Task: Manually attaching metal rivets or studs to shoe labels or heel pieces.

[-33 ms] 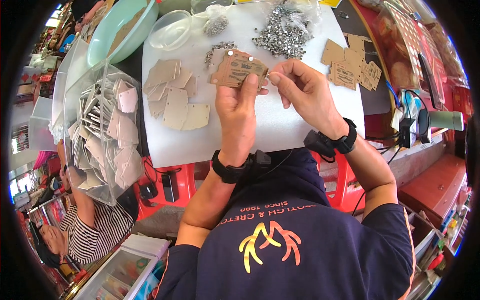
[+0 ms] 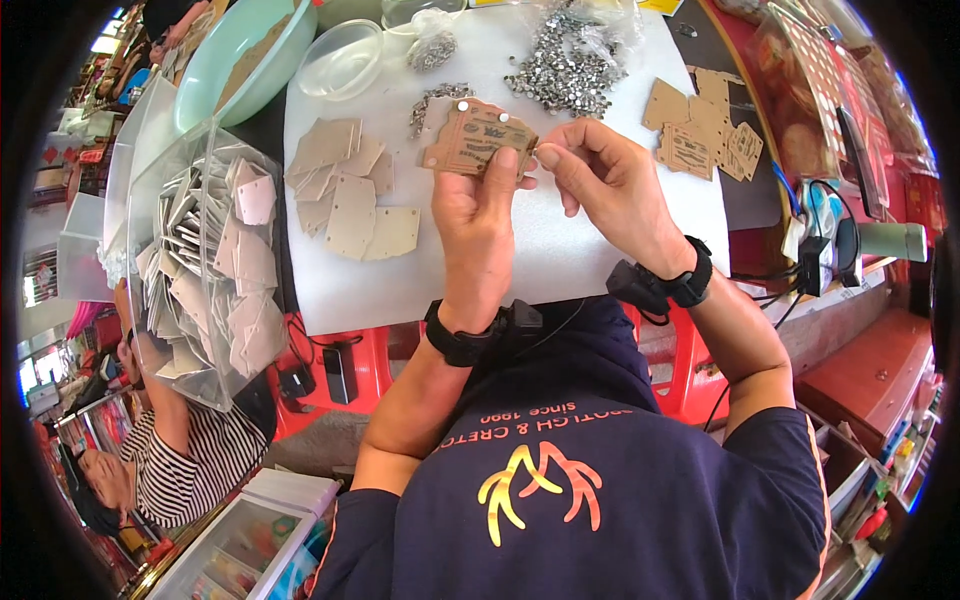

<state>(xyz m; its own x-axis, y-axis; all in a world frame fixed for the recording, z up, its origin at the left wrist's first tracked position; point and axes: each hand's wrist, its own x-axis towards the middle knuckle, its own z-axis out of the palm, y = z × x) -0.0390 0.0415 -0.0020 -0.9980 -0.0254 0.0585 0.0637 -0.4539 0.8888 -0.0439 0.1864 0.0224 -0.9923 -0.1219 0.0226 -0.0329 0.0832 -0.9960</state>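
My left hand (image 2: 478,210) is closed around the lower edge of a printed brown card (image 2: 478,140), thumb on top. Round silvery studs (image 2: 503,117) show at several of its corners. Beside the card's right corner, my right hand (image 2: 605,180) pinches with thumb and forefinger. Whatever sits between those fingertips is too small to make out. Behind the card lies a small heap of metal studs (image 2: 428,112), and a larger stud pile (image 2: 565,70) spreads farther back. Plain beige cards (image 2: 345,215) with corner holes lie in a loose stack left of my hands.
A clear bin (image 2: 205,270) full of beige cards stands at the left, below a pale green basin (image 2: 245,65). An empty clear bowl (image 2: 340,60) sits at the back. More brown cards (image 2: 690,150) lie at the right. Another person in a striped shirt (image 2: 195,455) is at lower left.
The card has tilted very slightly in my left hand. Both hands otherwise keep the same place.
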